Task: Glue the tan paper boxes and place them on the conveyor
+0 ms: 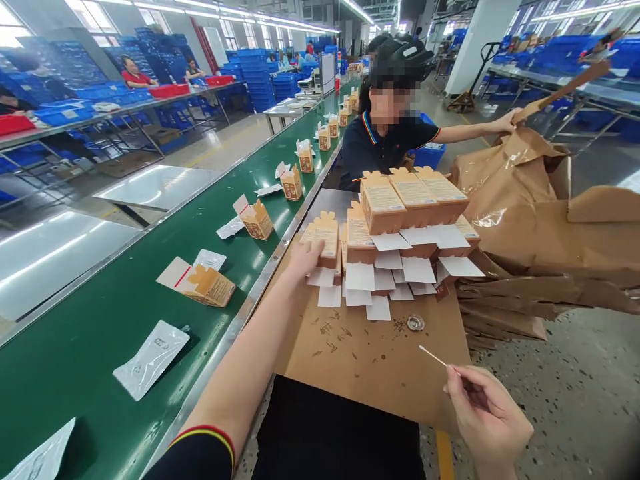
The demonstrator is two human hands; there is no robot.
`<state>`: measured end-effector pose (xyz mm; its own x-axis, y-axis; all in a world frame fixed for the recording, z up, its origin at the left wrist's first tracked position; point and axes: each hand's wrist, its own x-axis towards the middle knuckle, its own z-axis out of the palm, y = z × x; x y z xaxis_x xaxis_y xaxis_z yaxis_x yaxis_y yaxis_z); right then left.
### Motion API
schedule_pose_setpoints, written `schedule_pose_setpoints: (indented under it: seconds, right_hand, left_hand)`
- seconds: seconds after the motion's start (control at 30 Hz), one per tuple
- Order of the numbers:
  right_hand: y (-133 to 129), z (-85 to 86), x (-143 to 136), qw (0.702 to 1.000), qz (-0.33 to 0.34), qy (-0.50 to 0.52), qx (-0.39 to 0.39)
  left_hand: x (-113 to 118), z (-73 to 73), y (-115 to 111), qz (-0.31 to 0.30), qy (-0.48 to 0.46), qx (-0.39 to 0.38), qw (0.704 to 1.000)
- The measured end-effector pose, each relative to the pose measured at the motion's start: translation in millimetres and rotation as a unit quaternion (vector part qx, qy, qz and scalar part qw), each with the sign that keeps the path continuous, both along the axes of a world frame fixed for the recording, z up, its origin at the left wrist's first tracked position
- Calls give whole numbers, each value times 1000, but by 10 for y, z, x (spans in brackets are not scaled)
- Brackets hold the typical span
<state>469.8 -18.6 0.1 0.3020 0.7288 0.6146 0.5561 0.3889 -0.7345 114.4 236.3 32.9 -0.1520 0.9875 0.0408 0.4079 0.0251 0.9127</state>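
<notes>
My left hand [305, 259] grips the near left side of a small kraft cardboard box [323, 235] with a scalloped tab and a white flap. That box lies at the left end of a stack of similar boxes [383, 217], whose white flaps hang toward me. In my right hand [487, 407], a cotton swab [433, 355] is pinched between thumb and fingers, its white tip pointing up and left. Just beyond the tip, a small clear round dish [415, 323] rests on the cardboard sheet [360, 373]. Dark smudges mark the sheet near the dish.
On my left runs a green conveyor belt [210, 347] carrying opened boxes [213, 285] and silver pouches [151, 360]. Across the stack, a person [387, 127] reaches toward large brown wrapping paper [520, 193] on the right. Blue crates [250, 70] stand farther back.
</notes>
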Motion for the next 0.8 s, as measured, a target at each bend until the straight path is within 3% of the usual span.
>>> schedule_pose_setpoints:
  seconds: [0.1,0.2,0.3,0.37,0.47,0.53,0.63,0.73,0.8]
  right_hand:
    - [120,-31,111,999,-23,-32,-9]
    - [340,-126,188,995,-54,-68,-45]
    - [550,-247,203,992,-57,-90,-74]
    - [643,-306,198,991,-48,-98,-83]
    - [675,-329,188,991,-36,-109,-73]
    - [611,-304,138,993,-41,-104,-46]
    - [404,-248,-131,998,4,-63,-28]
    - [200,-255,-649,989,133,-7,-63]
    - [146,-316,-1021,979,184,17,-81]
  left_hand:
    - [-175,-28,-510,35,-94,22,995]
    - [-283,-136,-1191,60,-257,29,964]
    - [-262,-357,-1779,50,-322,-53,944]
    - [-206,-543,-2006,52,-322,-98,940]
    - [-149,-778,-2093,45,-302,-109,946]
    - [-155,-848,-2058,27,-288,-104,952]
    - [-200,-819,-1996,-5,-286,-116,951]
    - [-224,-739,-1979,-22,-289,-128,948]
    - [-219,-714,-1984,-21,-285,-127,950]
